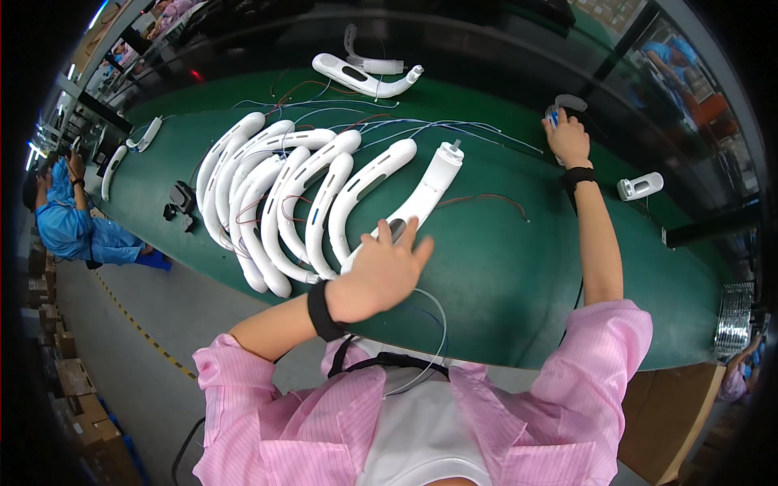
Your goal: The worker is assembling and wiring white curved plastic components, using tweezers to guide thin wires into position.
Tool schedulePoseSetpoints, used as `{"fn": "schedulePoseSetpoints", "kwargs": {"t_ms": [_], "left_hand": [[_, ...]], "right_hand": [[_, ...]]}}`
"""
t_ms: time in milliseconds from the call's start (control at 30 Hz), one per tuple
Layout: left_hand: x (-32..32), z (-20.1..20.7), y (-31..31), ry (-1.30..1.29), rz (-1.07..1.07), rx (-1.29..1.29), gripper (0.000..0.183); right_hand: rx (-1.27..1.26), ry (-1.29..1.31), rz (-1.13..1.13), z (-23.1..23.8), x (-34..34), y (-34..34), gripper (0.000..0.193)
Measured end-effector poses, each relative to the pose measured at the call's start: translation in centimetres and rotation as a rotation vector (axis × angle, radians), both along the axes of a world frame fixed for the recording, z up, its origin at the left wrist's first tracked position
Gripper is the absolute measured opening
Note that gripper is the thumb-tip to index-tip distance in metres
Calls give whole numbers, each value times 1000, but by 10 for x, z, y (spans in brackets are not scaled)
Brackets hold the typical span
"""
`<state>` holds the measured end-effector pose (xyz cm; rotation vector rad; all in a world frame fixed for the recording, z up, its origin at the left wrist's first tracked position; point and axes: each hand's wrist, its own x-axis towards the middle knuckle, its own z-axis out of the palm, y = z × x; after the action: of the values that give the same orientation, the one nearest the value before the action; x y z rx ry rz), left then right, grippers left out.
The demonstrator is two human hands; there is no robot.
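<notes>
My left hand (379, 271) lies with its fingers spread on a white curved tube-like housing (429, 186), which has a dark oval slot and a metal stub at its far end. Left of it, several similar white curved housings (304, 178) lie side by side, with red and blue wires trailing from them. At the far right of the table, my right hand (569, 142) is reaching out, its fingers curled round a small object with blue on it (554, 116). Most of that object is hidden by the fingers.
Another white curved housing (365, 79) lies at the back edge. A short white part (640, 186) sits at the right of the green table (486, 267). Small black parts (183, 196) lie at left. A co-worker in blue (69, 211) is at the far left.
</notes>
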<state>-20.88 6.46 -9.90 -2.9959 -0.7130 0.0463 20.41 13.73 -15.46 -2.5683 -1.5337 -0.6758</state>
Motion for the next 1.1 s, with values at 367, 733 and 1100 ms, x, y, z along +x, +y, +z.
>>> {"fn": "schedulePoseSetpoints", "kwargs": {"t_ms": [367, 733, 1100], "left_hand": [[-11, 10, 66, 48, 364, -739, 57], [-29, 6, 37, -518, 594, -316, 40], [-17, 0, 36, -383, 571, -413, 62]], "right_hand": [[-186, 351, -451, 4, 143, -127, 48], [149, 250, -277, 2, 93, -169, 30], [439, 530, 48, 34, -106, -232, 37]]}}
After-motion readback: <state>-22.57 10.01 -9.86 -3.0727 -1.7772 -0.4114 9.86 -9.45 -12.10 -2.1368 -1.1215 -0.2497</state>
